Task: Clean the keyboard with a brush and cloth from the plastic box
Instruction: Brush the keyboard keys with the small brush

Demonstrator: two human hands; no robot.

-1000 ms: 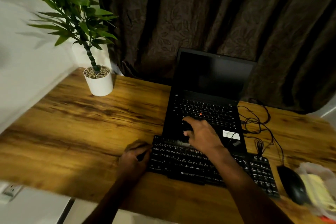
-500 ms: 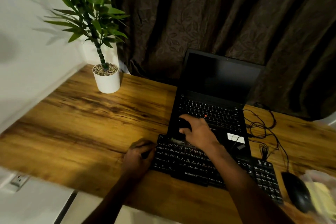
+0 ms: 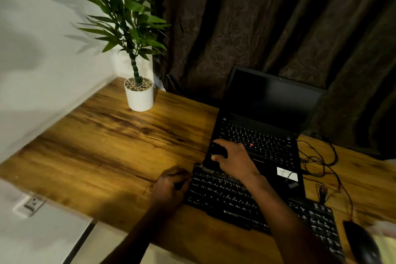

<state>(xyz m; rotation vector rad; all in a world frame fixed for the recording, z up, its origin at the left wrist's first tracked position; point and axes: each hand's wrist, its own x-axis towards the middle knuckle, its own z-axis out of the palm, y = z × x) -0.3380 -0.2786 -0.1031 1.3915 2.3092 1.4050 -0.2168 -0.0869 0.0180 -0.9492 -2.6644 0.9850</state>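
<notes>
A black external keyboard (image 3: pixel 225 195) lies on the wooden desk (image 3: pixel 111 146), in front of an open laptop. My right hand (image 3: pixel 237 161) grips a black brush (image 3: pixel 217 152). The brush's bristle end rests on the keyboard's top-left corner. My left hand (image 3: pixel 169 188) is curled around the keyboard's left edge and holds it. No cloth is visible. At the right edge a pale blurred shape (image 3: pixel 385 240) may be the plastic box, but I cannot tell.
The black laptop (image 3: pixel 270 100) stands open with a dark screen, close behind the keyboard. A white potted plant (image 3: pixel 139 98) sits at the back left. A black mouse (image 3: pixel 362 244) and tangled cables (image 3: pixel 321 161) lie to the right. Dark curtains hang behind.
My right hand has carried the brush leftward along the keyboard's top row to its left corner. My left hand stays on the keyboard's edge. The view has turned left.
</notes>
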